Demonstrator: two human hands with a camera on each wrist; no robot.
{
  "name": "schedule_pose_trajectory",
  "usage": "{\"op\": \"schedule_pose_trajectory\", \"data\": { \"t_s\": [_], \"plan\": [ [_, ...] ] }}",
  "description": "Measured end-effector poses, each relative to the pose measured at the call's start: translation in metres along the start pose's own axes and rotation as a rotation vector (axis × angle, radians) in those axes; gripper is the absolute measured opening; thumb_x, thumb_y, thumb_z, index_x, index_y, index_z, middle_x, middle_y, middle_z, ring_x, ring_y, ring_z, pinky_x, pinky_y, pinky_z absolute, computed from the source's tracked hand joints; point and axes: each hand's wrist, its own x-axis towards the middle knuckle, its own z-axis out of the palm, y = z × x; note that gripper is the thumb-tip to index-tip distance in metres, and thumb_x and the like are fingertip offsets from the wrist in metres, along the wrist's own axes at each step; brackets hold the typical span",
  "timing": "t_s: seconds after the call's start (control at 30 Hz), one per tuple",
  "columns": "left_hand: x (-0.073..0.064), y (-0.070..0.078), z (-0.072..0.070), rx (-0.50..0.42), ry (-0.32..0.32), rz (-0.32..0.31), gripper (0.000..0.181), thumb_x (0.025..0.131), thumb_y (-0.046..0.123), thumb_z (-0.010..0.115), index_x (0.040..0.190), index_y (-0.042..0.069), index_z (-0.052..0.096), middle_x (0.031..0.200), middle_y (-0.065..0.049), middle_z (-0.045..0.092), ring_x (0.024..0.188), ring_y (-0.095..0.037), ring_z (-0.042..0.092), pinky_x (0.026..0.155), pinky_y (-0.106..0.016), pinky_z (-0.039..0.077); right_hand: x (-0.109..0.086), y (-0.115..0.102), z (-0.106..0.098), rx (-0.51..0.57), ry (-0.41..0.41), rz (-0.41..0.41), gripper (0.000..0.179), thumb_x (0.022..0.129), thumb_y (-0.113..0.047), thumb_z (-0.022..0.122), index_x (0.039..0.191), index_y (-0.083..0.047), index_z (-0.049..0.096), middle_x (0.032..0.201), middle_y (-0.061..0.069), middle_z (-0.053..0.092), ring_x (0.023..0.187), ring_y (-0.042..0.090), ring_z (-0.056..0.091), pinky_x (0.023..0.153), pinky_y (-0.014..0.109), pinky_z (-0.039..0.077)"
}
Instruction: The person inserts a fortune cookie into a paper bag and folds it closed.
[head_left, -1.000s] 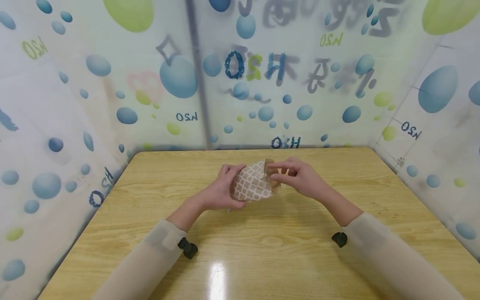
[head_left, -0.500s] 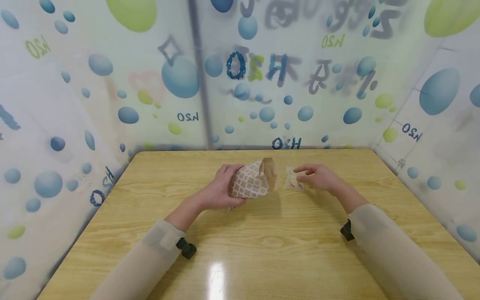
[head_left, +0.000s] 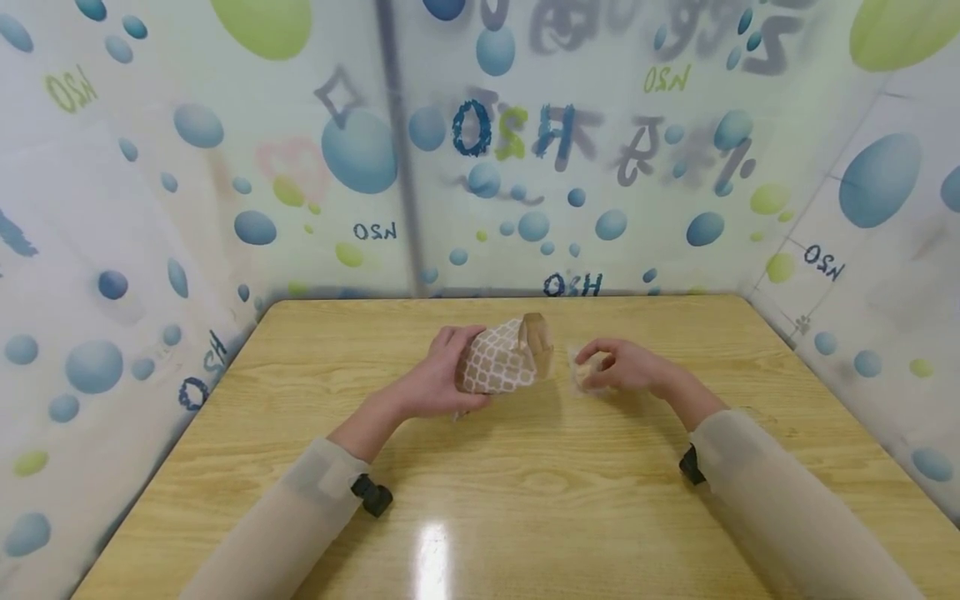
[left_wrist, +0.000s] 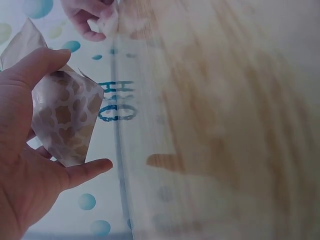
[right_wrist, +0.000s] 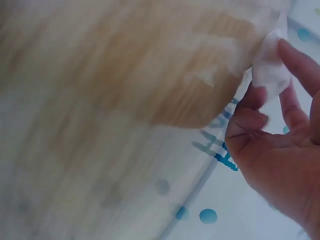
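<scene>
In the head view my left hand [head_left: 431,383] grips a brown paper bag [head_left: 495,362] with a white lattice print, thumb on one side and fingers on the other. The bag lies on its side, tilted, its opening facing right. The left wrist view shows the bag [left_wrist: 65,115] between thumb and fingers. To the right of the opening, my right hand [head_left: 630,367] pinches a small clear-and-white plastic packet [right_wrist: 270,70] at the table surface. Its fingers partly hide the packet, and its contents are not clear.
The wooden table [head_left: 510,500] spreads around both hands, with a bright glare near its front. Walls printed with blue and green drops [head_left: 360,150] stand behind the table and at both sides.
My right hand has drawn back from the bag's opening to the right, where a packet came into view on the table. Its fingers have since closed on the packet. The left hand keeps the bag.
</scene>
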Motion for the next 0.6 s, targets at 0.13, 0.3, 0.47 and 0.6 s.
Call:
{"op": "schedule_pose_trajectory", "data": {
  "t_s": [0.13,0.3,0.47,0.6],
  "plan": [
    [-0.002,0.0,-0.001,0.001,-0.004,-0.005,0.107,0.087,0.025,0.092,0.17,0.01,0.026,0.157,-0.022,0.035,0.142,-0.038,0.041,0.123,-0.061,0.042,-0.001,-0.001,0.004,-0.002,0.014,-0.002,0.051,0.101,-0.02,0.08,0.148,-0.013,0.062,0.099,0.01,0.066,0.085,0.023,0.056,0.075,0.034,0.047],
    [-0.002,-0.001,0.0,0.004,0.0,-0.01,0.107,0.087,0.025,0.092,0.17,0.01,0.026,0.158,-0.022,0.035,0.143,-0.037,0.04,0.123,-0.061,0.042,-0.004,-0.002,0.006,0.025,0.026,0.006,0.053,0.1,-0.015,0.077,0.15,-0.012,0.061,0.101,0.011,0.059,0.089,0.025,0.05,0.075,0.036,0.044],
    [-0.001,-0.002,0.0,0.0,0.002,-0.002,0.108,0.087,0.025,0.092,0.171,0.01,0.026,0.158,-0.023,0.034,0.142,-0.038,0.041,0.122,-0.061,0.043,-0.01,-0.002,0.004,0.02,0.028,-0.009,0.054,0.1,-0.019,0.077,0.151,-0.011,0.062,0.129,0.02,0.06,0.108,0.03,0.052,0.084,0.037,0.047],
    [0.0,-0.002,0.0,0.0,0.005,-0.009,0.108,0.087,0.026,0.092,0.171,0.01,0.026,0.162,-0.023,0.033,0.147,-0.041,0.036,0.124,-0.063,0.04,-0.018,-0.006,-0.002,0.063,0.064,-0.049,0.054,0.102,-0.021,0.076,0.153,-0.013,0.061,0.147,0.023,0.051,0.114,0.033,0.057,0.087,0.039,0.055]
  ]
}}
